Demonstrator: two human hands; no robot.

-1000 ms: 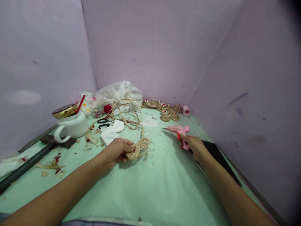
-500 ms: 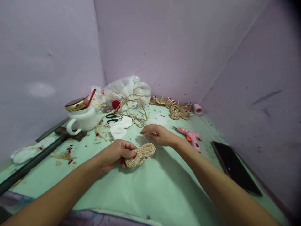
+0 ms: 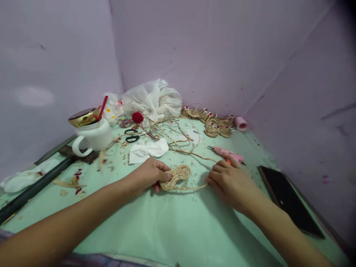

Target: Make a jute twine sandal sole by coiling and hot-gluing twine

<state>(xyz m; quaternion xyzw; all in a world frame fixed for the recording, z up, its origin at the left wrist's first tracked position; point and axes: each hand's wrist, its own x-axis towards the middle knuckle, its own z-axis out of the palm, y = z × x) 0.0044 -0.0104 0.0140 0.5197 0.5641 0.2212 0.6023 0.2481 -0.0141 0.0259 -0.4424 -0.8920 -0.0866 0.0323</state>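
Observation:
My left hand [image 3: 155, 173] pinches the left end of a coiled braided straw piece [image 3: 179, 173], shaped like a small figure of eight. A straw braid [image 3: 191, 188] runs from its lower edge to my right hand [image 3: 226, 181], whose fingers are closed round it. Beyond that hand the loose straw cord [image 3: 203, 157] trails back into a tangle. Just behind my right hand lies a pink glue gun [image 3: 226, 152], its orange trigger partly covered by the fingers.
At left stand a white mug [image 3: 96, 135] with a gold lid and a hammer [image 3: 41, 181]. Scissors [image 3: 132, 136], white paper [image 3: 148, 149], red yarn [image 3: 138, 117] and a plastic bag [image 3: 155, 98] lie behind. Finished straw pieces [image 3: 218, 127], a pink roll [image 3: 240, 123] and a phone [image 3: 290, 200] are at right.
My right hand has moved right and toward me, drawing the braid out beside the coil. The tangled cord has shifted with it. My left hand keeps its hold, and the view has turned slightly.

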